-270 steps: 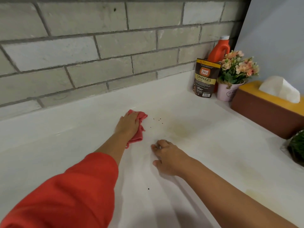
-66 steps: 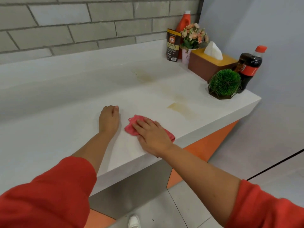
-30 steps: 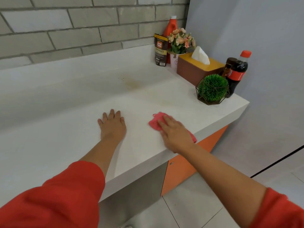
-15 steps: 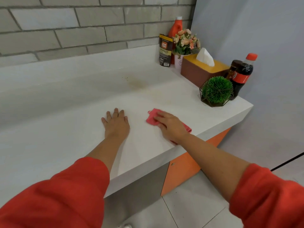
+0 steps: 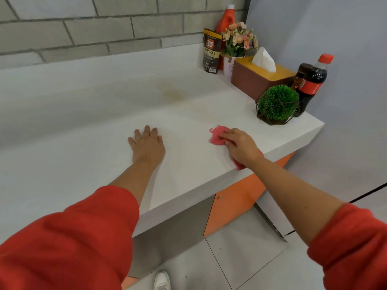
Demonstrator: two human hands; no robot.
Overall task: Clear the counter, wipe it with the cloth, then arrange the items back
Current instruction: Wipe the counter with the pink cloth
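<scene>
Near the front edge of the white stone-look counter [image 5: 188, 164] lay the small pink cleaning cloth [image 5: 216, 136], flat on the surface, one corner poking out by the wrist at the counter's lip. Over it pressed the right hand [image 5: 240, 146], its fingers close together and only gently bent, bearing down on the fabric rather than pinching it. Well apart to the left, the left hand [image 5: 147, 144] rested palm-down on the bare counter, fingers straight and slightly spread, holding nothing. Both arms wore red sleeves pushed up the forearm.

Farther back a faint yellowish-brown stain [image 5: 173, 93] marked the counter. Along the right end stood the cleared items in a row: a green spiky ball plant in a black wire holder [image 5: 278, 103], just beside it a dark cola bottle with a red cap and label [image 5: 312, 84], a brown tissue box with a yellow top [image 5: 251, 80], a white pot of peach-pink flowers [image 5: 238, 41], a dark granules pouch [image 5: 211, 52], and an orange plastic bottle [image 5: 225, 19] against the grey brick wall [image 5: 83, 28]. Below the counter showed an orange cabinet door [image 5: 236, 204] and the toe of a white shoe [image 5: 161, 280].
</scene>
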